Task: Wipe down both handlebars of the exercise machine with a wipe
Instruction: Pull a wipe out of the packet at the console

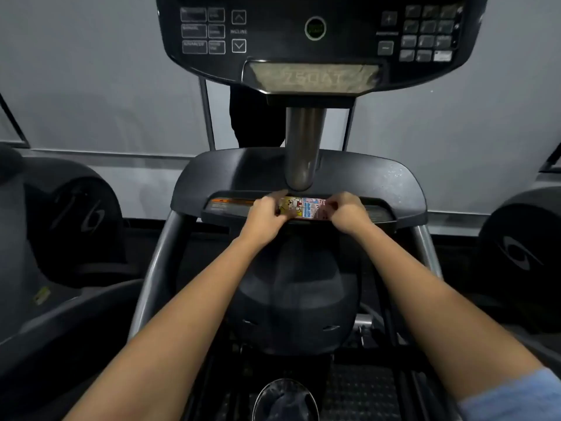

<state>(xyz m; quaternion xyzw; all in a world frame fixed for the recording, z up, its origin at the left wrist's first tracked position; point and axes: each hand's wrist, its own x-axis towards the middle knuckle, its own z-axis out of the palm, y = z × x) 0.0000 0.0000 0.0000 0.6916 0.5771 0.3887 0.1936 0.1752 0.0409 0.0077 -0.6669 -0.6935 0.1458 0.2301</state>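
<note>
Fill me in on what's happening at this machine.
A person stands at the exercise machine, both arms stretched out. The left hand and right hand each grip an end of a small colourful wipe pack over the tray below the console, apparently opening it. No wipe is out yet, and neither handlebar has been touched.

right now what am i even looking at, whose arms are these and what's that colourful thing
This is one picture from a camera worn on a person's head, looking forward and down, so the two bare arms are the wearer's own. In front stands a gym exercise machine: a button console on top and grey handlebars curving down each side. The left hand and right hand both pinch a small colourful packet with cartoon print, held over the machine's dark tray; likely the wipes. No wipe is out yet.
</note>
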